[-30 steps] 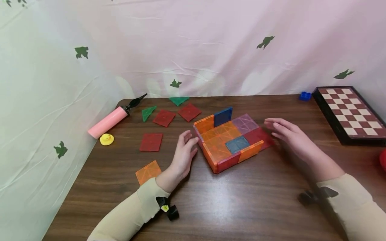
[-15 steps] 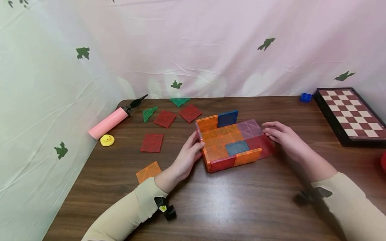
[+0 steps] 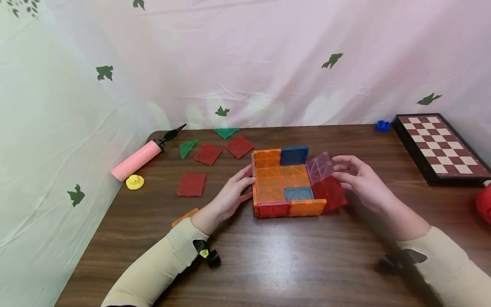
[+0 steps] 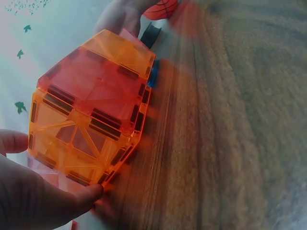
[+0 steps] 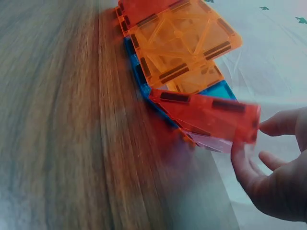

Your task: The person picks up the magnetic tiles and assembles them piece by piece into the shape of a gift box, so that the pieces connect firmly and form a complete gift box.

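Note:
A low box of translucent magnetic tiles (image 3: 270, 194) stands on the table, with orange, red and blue pieces forming its floor and upright sides. My left hand (image 3: 234, 189) rests against its left side; the left wrist view shows fingertips at the edges of an upright orange tile (image 4: 72, 136). At the right end, my right hand (image 3: 360, 181) pinches a red tile (image 5: 206, 112) by its outer edge. That tile and the joined purple tile (image 3: 319, 167) tilt up from the floor of the box. The blue upright tile (image 3: 294, 156) is at the back.
Loose red tiles (image 3: 192, 184), green triangles (image 3: 188, 148) and an orange tile (image 3: 185, 216) lie to the left. Beyond them are a yellow duck (image 3: 135, 182) and a pink pump (image 3: 137, 160). On the right are a checkered board (image 3: 441, 145), a blue brick (image 3: 382, 125) and a red ball (image 3: 485, 202).
The tile box has turned so its front faces me more squarely. My left hand has come against its side, and my right hand has taken hold of the right-end tiles and tilted them up.

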Action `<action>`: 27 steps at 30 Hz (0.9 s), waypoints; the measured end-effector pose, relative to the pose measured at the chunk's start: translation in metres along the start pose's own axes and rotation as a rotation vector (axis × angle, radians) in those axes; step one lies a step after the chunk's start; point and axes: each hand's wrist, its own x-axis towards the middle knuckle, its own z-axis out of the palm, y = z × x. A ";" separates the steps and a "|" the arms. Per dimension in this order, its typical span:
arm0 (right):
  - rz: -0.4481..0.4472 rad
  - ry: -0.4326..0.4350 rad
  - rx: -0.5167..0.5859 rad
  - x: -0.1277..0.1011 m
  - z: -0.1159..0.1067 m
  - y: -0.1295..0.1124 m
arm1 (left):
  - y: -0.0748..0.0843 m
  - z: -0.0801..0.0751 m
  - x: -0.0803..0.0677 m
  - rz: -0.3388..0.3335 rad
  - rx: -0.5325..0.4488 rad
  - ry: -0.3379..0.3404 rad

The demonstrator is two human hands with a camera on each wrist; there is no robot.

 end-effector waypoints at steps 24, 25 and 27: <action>-0.031 -0.049 -0.026 0.014 0.020 -0.004 | -0.003 0.003 0.004 -0.007 0.022 -0.036; -0.035 -0.047 -0.025 0.016 0.020 -0.003 | -0.002 0.002 0.003 -0.013 0.038 -0.029; -0.043 -0.048 -0.022 0.020 0.019 -0.001 | 0.002 0.000 0.000 -0.016 0.078 -0.016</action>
